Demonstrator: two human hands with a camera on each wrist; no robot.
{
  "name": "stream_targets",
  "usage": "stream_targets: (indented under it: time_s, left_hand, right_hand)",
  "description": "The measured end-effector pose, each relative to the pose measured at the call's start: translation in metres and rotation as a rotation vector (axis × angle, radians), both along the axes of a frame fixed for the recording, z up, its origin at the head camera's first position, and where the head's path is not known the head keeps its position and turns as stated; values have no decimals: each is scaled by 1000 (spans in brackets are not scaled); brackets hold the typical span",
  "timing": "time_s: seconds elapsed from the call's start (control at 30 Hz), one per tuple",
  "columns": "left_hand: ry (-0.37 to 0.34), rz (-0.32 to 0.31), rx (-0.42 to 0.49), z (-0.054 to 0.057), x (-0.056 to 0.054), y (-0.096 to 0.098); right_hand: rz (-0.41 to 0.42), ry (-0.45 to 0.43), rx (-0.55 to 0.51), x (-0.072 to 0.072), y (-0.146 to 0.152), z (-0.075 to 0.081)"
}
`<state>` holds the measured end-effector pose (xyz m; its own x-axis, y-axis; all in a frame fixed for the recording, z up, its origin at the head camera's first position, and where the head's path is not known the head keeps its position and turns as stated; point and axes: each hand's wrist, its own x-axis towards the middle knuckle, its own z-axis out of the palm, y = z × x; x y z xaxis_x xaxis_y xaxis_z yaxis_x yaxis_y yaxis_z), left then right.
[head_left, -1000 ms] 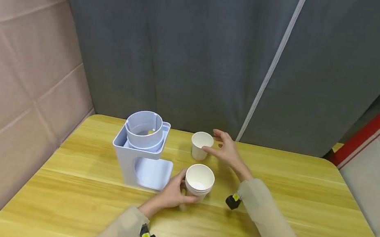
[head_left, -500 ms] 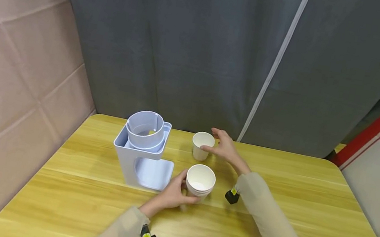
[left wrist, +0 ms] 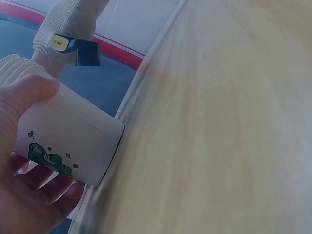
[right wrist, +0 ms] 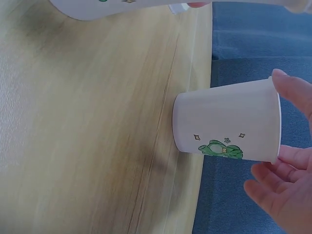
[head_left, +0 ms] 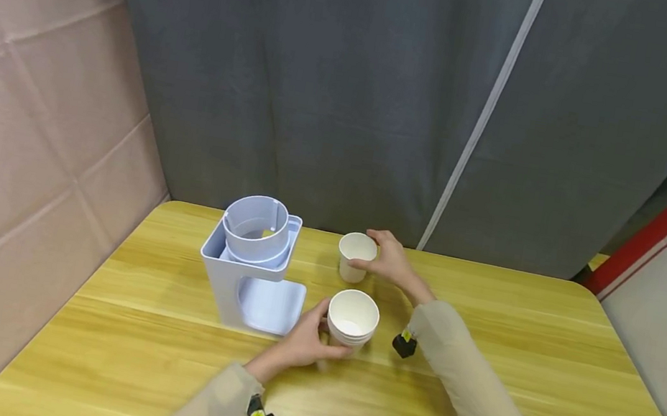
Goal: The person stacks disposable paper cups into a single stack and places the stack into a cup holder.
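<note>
A nested stack of white paper cups (head_left: 354,313) stands upright on the table, and my left hand (head_left: 301,341) grips its side. In the left wrist view, my thumb and fingers curl around the stack (left wrist: 73,131), which carries a green printed drawing. Behind it stands a single white paper cup (head_left: 354,264). My right hand (head_left: 388,264) pinches this cup near its rim, thumb on one side and fingers on the other. The right wrist view shows the cup (right wrist: 224,117) with its base on the table; my other fingers (right wrist: 265,195) lie just beyond the rim.
A pale blue plastic stand (head_left: 223,285) with a round open holder (head_left: 252,242) on top and a flat base plate (head_left: 271,304) is left of the cups. The wooden table (head_left: 477,376) backs onto a grey curtain (head_left: 339,92). Pink cloth (head_left: 27,116) hangs at the left.
My right hand has moved slightly left and closed in on the single cup's rim. My left hand keeps its hold on the stack. The cups have barely moved.
</note>
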<state>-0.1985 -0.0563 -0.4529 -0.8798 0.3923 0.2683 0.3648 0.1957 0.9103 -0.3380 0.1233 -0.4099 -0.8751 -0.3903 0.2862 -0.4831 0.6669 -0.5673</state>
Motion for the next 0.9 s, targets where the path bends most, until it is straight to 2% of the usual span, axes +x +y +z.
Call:
stream_targets:
  time_s: [0.07, 0.27, 0.37, 0.73, 0.8, 0.9]
  left_hand:
    - [-5, 2, 1, 0, 0, 0]
    - [-34, 13, -11, -20, -10, 1]
    - [-24, 3, 6, -23, -12, 1]
    - [-13, -4, 5, -23, -12, 2]
    - [-20, -5, -1, -17, -10, 2]
    - [-18, -4, -3, -16, -10, 2]
  right_hand:
    - [-4, 2, 3, -1, -1, -1]
    - [-20, -17, 23, -3, -2, -2]
    - [-23, -26, 29, -4, -2, -1]
    - [-16, -41, 15, -3, -2, -1]
    - [-18, -35, 9, -3, -2, -2]
    - [-24, -17, -6, -3, -2, -3]
